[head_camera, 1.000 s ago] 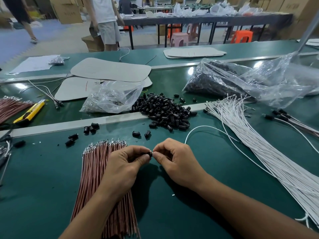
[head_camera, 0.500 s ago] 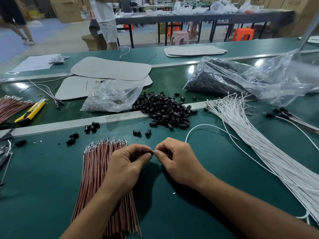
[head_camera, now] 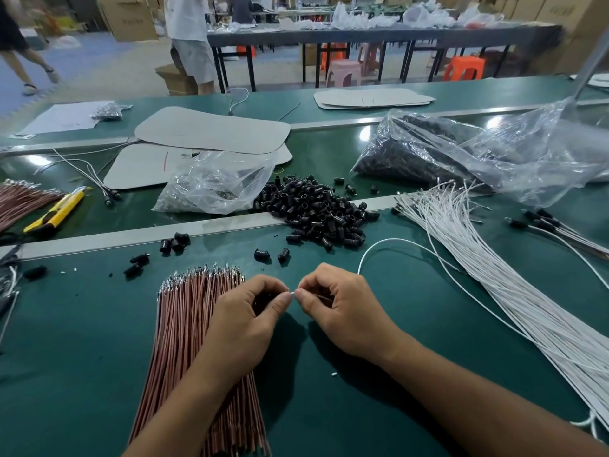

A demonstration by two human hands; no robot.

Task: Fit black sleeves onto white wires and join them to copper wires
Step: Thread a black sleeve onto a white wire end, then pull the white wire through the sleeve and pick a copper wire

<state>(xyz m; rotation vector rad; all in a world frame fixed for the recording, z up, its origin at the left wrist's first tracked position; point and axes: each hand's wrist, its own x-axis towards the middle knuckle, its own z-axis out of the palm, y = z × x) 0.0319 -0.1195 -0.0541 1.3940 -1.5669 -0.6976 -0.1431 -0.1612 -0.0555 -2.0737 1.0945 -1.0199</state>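
Pinched the white wire [head_camera: 395, 240] in the right hand's [head_camera: 342, 311] curled fingers, lower centre. Nipped its tip with the left hand's [head_camera: 244, 324], over the copper wires [head_camera: 184, 324].

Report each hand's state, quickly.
Left hand: closed, pinching the tip of the white wire.
Right hand: closed, pinching the same white wire.

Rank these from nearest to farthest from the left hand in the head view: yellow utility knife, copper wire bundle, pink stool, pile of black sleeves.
1. copper wire bundle: right by the left hand, partly overlapped by it.
2. pile of black sleeves: ahead, slightly right.
3. yellow utility knife: far left on the table.
4. pink stool: on the floor beyond the tables.
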